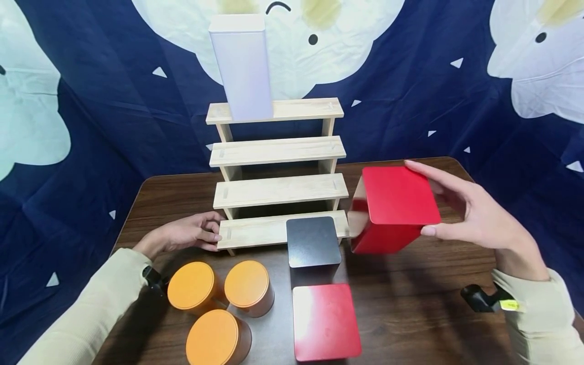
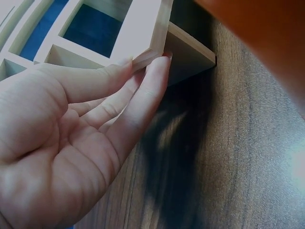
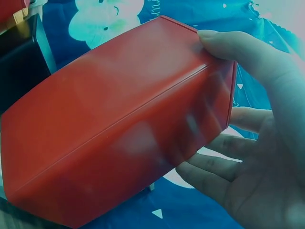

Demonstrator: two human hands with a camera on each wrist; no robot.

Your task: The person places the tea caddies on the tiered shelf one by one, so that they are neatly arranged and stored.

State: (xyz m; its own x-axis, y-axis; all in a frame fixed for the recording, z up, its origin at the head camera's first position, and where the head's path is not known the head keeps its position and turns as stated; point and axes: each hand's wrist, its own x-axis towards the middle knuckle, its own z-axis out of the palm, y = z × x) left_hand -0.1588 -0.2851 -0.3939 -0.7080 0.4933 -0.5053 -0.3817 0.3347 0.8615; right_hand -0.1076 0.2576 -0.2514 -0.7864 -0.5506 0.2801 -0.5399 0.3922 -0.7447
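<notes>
My left hand (image 1: 189, 234) pinches the left end of the lowest board of a pale wooden step shelf (image 1: 280, 191); in the left wrist view, thumb and fingers close on the board's corner (image 2: 147, 55). On the right, my right hand (image 1: 485, 215) grips a tall red box (image 1: 401, 195) near its top, the thumb at the near corner and fingers across on the far side. That box overlaps the shelf's right end in the head view, and its long red sides (image 3: 109, 105) fill the right wrist view.
A tall white box (image 1: 244, 71) stands on the top board. Before the shelf are a black box (image 1: 313, 242), another red box (image 1: 326, 322) and three orange round tins (image 1: 191, 286) on the brown table (image 1: 410, 324). Behind hangs a dark blue cloth (image 1: 150, 116) with clouds.
</notes>
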